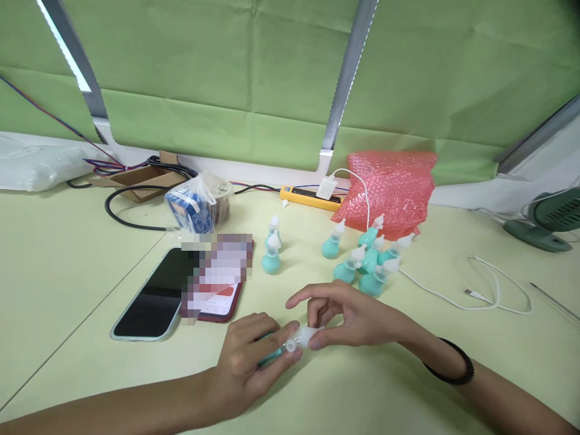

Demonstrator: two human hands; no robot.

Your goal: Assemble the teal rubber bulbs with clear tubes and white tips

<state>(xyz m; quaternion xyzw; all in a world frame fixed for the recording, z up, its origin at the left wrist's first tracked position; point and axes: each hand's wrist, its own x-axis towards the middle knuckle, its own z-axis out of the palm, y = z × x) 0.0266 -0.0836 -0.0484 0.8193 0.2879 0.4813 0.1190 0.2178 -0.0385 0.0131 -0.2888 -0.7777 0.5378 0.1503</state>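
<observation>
My left hand [254, 359] is wrapped round a teal bulb nasal aspirator [270, 356], most of its bulb hidden by the fingers. The aspirator lies on its side, its clear collar and whitish tip [308, 337] pointing right. Thumb and curled fingers of my right hand [344, 314] close on that tip, the index finger stretched out to the left. Beyond my right hand is a cluster of several similar aspirators [372, 283], some tilted. One more aspirator [332, 246] stands left of the cluster, and two [271, 262] stand one behind the other farther left.
Two phones lie at left, a dark-screened one [151, 299] and a lit one [217, 287]. Behind are a bagged tape roll [194, 205], an open carton [145, 181], a yellow power strip [308, 198] and red bubble wrap [389, 187]. A white cable [435, 297] and green fan [553, 211] are at right.
</observation>
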